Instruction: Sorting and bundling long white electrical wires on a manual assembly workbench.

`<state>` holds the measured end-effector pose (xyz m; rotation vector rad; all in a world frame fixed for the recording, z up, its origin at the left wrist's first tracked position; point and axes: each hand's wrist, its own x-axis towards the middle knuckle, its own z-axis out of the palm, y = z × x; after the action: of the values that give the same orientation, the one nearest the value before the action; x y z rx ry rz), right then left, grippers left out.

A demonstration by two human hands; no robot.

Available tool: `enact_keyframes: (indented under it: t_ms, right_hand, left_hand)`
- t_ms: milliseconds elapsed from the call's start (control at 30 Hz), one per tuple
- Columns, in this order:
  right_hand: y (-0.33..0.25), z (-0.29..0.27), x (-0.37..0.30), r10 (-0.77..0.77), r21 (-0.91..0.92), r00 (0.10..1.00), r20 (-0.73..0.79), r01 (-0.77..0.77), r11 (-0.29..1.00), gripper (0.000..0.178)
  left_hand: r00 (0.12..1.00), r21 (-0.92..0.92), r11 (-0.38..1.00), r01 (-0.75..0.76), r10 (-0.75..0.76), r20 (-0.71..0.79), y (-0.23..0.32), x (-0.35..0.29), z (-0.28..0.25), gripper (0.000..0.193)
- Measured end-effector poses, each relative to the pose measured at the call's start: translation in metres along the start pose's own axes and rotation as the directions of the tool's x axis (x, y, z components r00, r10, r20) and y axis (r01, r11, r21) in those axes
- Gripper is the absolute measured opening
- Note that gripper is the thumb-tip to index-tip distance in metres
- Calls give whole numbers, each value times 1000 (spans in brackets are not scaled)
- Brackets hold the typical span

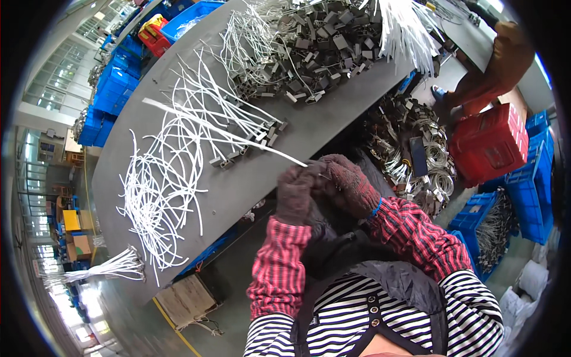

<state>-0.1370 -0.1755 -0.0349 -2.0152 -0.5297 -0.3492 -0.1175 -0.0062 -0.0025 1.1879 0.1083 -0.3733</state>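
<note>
Near the middle of the frame, just off the edge of the grey tabletop point(339, 113), the person's two hands are drawn close together, both in dark knitted gloves. The left hand point(294, 193) seems to pinch the near end of a long white cable point(276, 152); the right hand point(348, 181) meets it with curled fingers, and from where I stand I can't tell whether those grip the cable too or only press beside it. The cable runs from the hands toward the upper left, across the tabletop and over other leads.

Under it lies a short row of small grey metal blocks point(270, 135) with white leads, and at left of centre spreads a tangle of loose white cables point(157, 202). A big heap of dark metal blocks point(321, 50) fills the top of the frame.

What might go wrong, I think, is snagging: because the cable crosses those leads, a sharp pull could drag the row askew or bring tangled strands along. The thick gloves may also dull the feel of so thin an end, letting it slip. And since the hands work beyond the tabletop's edge, any small part let go there would probably drop into the dark space below
</note>
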Motion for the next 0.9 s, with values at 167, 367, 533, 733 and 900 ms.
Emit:
enact_keyframes:
  t_ms: [167, 367, 533, 733, 900]
  right_hand:
    - [-22, -9, -1, 281, 262, 950, 138, -309, 914, 20]
    - [-31, 2, 27, 211, 228, 972, 105, -230, 946, 31]
    - [-13, 27, 61, -43, 30, 995, 88, 40, 999, 43]
    - [-51, 7, 152, 245, 52, 968, 51, -248, 967, 64]
    - [15, -18, 132, 67, -564, 997, -42, -79, 822, 56]
  left_hand:
    - [974, -177, 965, -195, 169, -149, 37, 7, -20, 22]
    - [979, -139, 988, -62, 33, -203, 11, -2, -5, 15]
    - [976, 82, 995, -63, 78, -205, 30, -1, -18, 14]
    - [685, 818, 559, 134, 544, -484, 59, -37, -164, 30]
    - [556, 622, 71, 780, 377, -740, 58, -94, -262, 31]
